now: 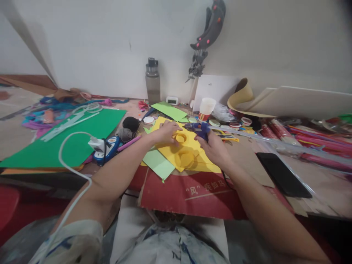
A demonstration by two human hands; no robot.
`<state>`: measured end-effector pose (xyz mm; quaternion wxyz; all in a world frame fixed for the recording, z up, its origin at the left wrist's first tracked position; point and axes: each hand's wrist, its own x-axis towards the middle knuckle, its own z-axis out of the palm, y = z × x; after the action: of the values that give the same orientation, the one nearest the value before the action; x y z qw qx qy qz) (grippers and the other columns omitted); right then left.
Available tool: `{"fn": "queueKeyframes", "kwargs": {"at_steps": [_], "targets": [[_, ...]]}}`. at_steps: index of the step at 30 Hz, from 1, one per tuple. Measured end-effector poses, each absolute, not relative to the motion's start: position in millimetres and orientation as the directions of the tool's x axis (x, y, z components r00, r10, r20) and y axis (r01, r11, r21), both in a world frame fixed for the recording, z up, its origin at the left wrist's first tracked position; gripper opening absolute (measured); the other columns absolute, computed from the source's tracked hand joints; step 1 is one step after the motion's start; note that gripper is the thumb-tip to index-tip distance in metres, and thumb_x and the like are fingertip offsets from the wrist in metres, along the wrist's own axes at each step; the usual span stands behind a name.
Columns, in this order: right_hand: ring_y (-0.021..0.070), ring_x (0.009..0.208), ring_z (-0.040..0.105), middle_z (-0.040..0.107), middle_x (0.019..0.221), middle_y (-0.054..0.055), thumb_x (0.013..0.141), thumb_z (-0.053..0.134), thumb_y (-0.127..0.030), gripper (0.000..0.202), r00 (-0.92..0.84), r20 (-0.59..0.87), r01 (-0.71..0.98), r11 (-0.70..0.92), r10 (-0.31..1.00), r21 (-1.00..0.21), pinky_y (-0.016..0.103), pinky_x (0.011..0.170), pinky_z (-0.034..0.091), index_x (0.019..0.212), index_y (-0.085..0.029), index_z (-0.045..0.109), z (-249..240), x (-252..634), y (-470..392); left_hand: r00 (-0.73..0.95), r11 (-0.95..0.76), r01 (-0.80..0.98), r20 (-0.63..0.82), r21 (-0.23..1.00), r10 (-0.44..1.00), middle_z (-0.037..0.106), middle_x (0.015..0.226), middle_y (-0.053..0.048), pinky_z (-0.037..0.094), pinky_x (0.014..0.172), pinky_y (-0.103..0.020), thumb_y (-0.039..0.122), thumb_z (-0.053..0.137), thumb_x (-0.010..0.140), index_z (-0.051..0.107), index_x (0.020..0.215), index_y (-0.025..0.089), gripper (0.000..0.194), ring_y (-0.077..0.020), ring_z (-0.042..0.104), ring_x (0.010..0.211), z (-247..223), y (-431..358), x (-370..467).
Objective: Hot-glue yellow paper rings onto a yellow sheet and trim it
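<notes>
My right hand is wrapped round a blue glue gun, whose nozzle points left; a long clear glue stick runs out of its back to the right. My left hand is beside a small yellow paper ring, its fingers bent at the ring's left edge. Nearer to me, a second yellow round piece rests on yellow sheets. Pale green paper sticks out at the left of the yellow sheets. All of this lies over a red board.
Green sheets and a blue power strip with a white cable are at left. Behind stand a bottle and paper cups. A black phone and pink packaged sticks lie at right.
</notes>
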<state>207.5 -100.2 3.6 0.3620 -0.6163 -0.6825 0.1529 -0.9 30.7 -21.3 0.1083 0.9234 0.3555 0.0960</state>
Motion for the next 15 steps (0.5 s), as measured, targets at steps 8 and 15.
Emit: {"fn": "queueKeyframes", "kwargs": {"at_steps": [8, 15], "targets": [[0.0335, 0.099, 0.067, 0.072, 0.104, 0.02, 0.092, 0.05, -0.032, 0.022, 0.028, 0.207, 0.921, 0.055, 0.978, -0.387, 0.04, 0.082, 0.048, 0.102, -0.016, 0.06, 14.1, 205.7, -108.6, 0.804, -0.779, 0.538, 0.079, 0.323, 0.589, 0.056, 0.137, -0.007, 0.028, 0.1, -0.04, 0.046, 0.074, 0.076, 0.063, 0.135, 0.03, 0.061, -0.0305, 0.039, 0.124, -21.6, 31.5, -1.3], [0.0321, 0.099, 0.067, 0.072, 0.105, 0.017, 0.095, 0.05, -0.032, 0.022, 0.003, 0.193, 0.953, 0.056, 0.981, -0.299, 0.037, 0.081, 0.048, 0.105, -0.016, 0.062, 20.1, 204.5, -113.4, 0.822, -0.786, 0.518, 0.058, 0.336, 0.566, 0.051, 0.143, -0.004, 0.027, 0.1, -0.04, 0.044, 0.07, 0.077, 0.062, 0.134, 0.034, 0.058, -0.0294, 0.037, 0.126, -18.5, 33.5, 1.8]]}}
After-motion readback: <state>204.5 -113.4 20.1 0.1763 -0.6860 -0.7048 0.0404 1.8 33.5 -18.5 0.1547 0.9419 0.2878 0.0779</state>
